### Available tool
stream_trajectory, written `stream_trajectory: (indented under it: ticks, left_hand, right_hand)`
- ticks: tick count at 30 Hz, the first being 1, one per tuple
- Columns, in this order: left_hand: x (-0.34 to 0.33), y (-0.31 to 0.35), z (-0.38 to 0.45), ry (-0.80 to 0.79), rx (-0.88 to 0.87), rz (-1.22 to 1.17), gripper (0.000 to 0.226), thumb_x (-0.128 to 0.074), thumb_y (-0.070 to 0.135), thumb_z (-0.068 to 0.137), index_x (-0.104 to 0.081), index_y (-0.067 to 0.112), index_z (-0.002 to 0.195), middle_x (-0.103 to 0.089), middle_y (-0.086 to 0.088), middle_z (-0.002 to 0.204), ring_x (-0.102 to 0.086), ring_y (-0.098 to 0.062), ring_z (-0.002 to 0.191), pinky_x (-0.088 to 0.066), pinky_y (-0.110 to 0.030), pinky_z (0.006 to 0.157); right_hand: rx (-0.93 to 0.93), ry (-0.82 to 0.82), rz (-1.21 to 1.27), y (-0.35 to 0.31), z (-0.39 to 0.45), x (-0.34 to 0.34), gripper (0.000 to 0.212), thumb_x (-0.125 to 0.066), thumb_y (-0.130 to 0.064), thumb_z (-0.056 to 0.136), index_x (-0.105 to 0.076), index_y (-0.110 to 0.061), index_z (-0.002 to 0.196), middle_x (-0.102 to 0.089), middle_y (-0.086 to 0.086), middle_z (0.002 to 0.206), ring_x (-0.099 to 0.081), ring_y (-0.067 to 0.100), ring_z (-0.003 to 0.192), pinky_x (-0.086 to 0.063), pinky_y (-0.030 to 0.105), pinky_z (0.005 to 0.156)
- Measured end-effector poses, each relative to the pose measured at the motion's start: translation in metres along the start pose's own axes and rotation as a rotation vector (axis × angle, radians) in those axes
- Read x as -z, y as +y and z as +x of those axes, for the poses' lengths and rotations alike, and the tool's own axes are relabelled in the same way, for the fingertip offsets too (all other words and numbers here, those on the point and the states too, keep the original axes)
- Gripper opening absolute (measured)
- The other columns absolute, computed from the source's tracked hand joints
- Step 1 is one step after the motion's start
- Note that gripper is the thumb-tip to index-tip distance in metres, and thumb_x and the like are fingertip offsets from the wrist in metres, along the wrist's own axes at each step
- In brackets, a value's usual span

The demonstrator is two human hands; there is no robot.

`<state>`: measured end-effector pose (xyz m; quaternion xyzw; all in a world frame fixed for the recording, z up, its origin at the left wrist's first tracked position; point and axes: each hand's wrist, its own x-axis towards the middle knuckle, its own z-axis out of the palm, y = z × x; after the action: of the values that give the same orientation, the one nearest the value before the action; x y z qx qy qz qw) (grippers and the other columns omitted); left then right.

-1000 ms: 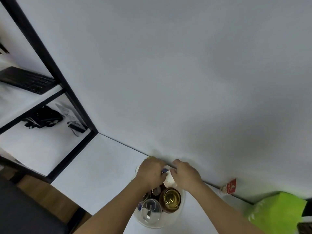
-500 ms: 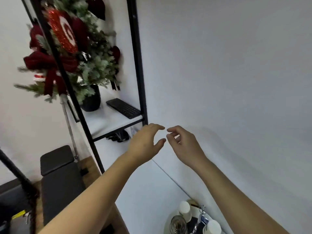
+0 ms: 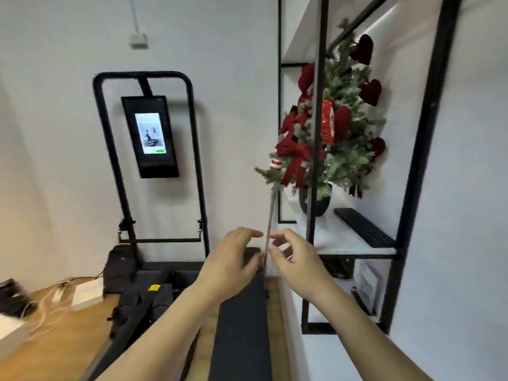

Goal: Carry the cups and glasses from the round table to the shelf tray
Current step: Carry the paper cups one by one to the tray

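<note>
Cups and glasses are sitting out of view now, the tray no longer showing; left hand (image 3: 233, 266) and right hand (image 3: 295, 264) are hovering empty, fingers loosely curled, seemingly turning back for more.

"Is your picture bright?"

"Yes. The room is softly lit and the white wall (image 3: 68, 78) looks pale grey. You get the brightest light at the top right, behind the black shelf frame (image 3: 420, 166)."

"Any shadows?"

"Soft ones. The screen (image 3: 149, 136) glows, and its stand throws a faint shadow on the wall."

"Is it sharp?"

"Not very. Your left hand (image 3: 233, 259) and right hand (image 3: 295, 261) look a bit smeared, and so does the little tree (image 3: 330, 138). Straight bars bend and lean near the edges, because your lens is wide."
</note>
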<state>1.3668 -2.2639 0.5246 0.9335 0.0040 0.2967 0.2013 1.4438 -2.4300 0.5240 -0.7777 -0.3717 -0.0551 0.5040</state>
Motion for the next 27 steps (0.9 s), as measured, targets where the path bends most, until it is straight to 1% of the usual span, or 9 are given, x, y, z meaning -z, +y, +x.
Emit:
stream_trajectory:
  ticks: [3, 7, 10, 13, 16, 18, 21, 24, 27]
  left_hand:
    - [0.078, -0.041, -0.069, 0.082, 0.115, 0.109, 0.036, -0.059, 0.035, 0.096, -0.054, 0.031, 0.131, -0.057, 0.017, 0.127, -0.052, -0.005, 0.122, -0.047, -0.032, 0.099]
    - [0.189, -0.082, -0.194, 0.189, 0.317, 0.259, 0.035, -0.060, 0.035, 0.094, -0.056, 0.030, 0.128, -0.059, 0.012, 0.121, -0.054, -0.009, 0.115, -0.048, -0.033, 0.097]
    - [0.272, -0.093, -0.313, 0.232, 0.498, 0.371, 0.035, -0.061, 0.035, 0.097, -0.054, 0.032, 0.131, -0.058, 0.015, 0.124, -0.053, -0.004, 0.115, -0.046, -0.025, 0.097]
    - [0.342, -0.091, -0.429, 0.292, 0.655, 0.466, 0.038, -0.060, 0.037, 0.097, -0.052, 0.035, 0.135, -0.056, 0.017, 0.131, -0.050, -0.001, 0.122, -0.043, -0.020, 0.098]
    - [0.406, -0.082, -0.539, 0.371, 0.802, 0.543, 0.040, -0.061, 0.037, 0.097, -0.052, 0.035, 0.137, -0.056, 0.015, 0.133, -0.051, -0.003, 0.124, -0.047, -0.025, 0.100]
    - [0.444, -0.071, -0.601, 0.410, 0.888, 0.556, 0.039, -0.062, 0.034, 0.097, -0.054, 0.032, 0.135, -0.057, 0.013, 0.131, -0.052, -0.004, 0.123, -0.049, -0.028, 0.099]
    - [0.496, -0.061, -0.688, 0.464, 0.987, 0.628, 0.037, -0.061, 0.032, 0.096, -0.056, 0.031, 0.133, -0.058, 0.014, 0.129, -0.050, -0.003, 0.122, -0.046, -0.024, 0.097]
    - [0.530, -0.059, -0.743, 0.515, 1.057, 0.667, 0.036, -0.061, 0.032, 0.097, -0.055, 0.032, 0.132, -0.057, 0.015, 0.129, -0.050, -0.004, 0.123, -0.046, -0.026, 0.099]
    - [0.558, -0.074, -0.792, 0.557, 1.117, 0.684, 0.037, -0.061, 0.033, 0.098, -0.054, 0.032, 0.134, -0.056, 0.016, 0.131, -0.050, -0.003, 0.124, -0.048, -0.028, 0.100]
  right_hand:
    - [0.105, -0.140, 0.055, -0.061, -0.003, -0.080, 0.019, -0.058, -0.035, 0.099, -0.059, -0.033, 0.118, -0.062, -0.016, 0.107, -0.061, 0.000, 0.083, -0.051, 0.016, 0.072]
    - [0.233, -0.313, 0.152, -0.155, -0.044, -0.195, 0.015, -0.060, -0.035, 0.098, -0.058, -0.036, 0.113, -0.063, -0.016, 0.105, -0.061, 0.000, 0.083, -0.049, 0.022, 0.076]
    - [0.348, -0.453, 0.251, -0.239, -0.104, -0.282, 0.014, -0.060, -0.032, 0.098, -0.059, -0.035, 0.112, -0.064, -0.017, 0.102, -0.060, -0.003, 0.089, -0.045, 0.016, 0.075]
    - [0.435, -0.609, 0.330, -0.319, -0.177, -0.359, 0.021, -0.058, -0.038, 0.099, -0.059, -0.033, 0.119, -0.063, -0.017, 0.110, -0.061, 0.000, 0.091, -0.049, 0.018, 0.076]
    - [0.515, -0.761, 0.394, -0.399, -0.254, -0.426, 0.027, -0.057, -0.042, 0.099, -0.057, -0.036, 0.125, -0.060, -0.019, 0.114, -0.061, 0.001, 0.093, -0.051, 0.018, 0.073]
    - [0.563, -0.830, 0.431, -0.445, -0.301, -0.461, 0.028, -0.058, -0.040, 0.099, -0.057, -0.034, 0.126, -0.060, -0.017, 0.116, -0.061, 0.002, 0.093, -0.052, 0.018, 0.072]
    - [0.634, -0.916, 0.459, -0.509, -0.367, -0.512, 0.028, -0.059, -0.038, 0.099, -0.056, -0.034, 0.127, -0.059, -0.015, 0.118, -0.061, 0.003, 0.095, -0.055, 0.020, 0.074]
    - [0.681, -0.947, 0.471, -0.548, -0.404, -0.551, 0.031, -0.059, -0.039, 0.098, -0.056, -0.032, 0.129, -0.060, -0.014, 0.116, -0.061, 0.002, 0.094, -0.058, 0.024, 0.077]
    - [0.719, -0.977, 0.467, -0.583, -0.429, -0.600, 0.032, -0.059, -0.039, 0.098, -0.056, -0.032, 0.129, -0.060, -0.015, 0.114, -0.061, 0.000, 0.092, -0.057, 0.022, 0.075]
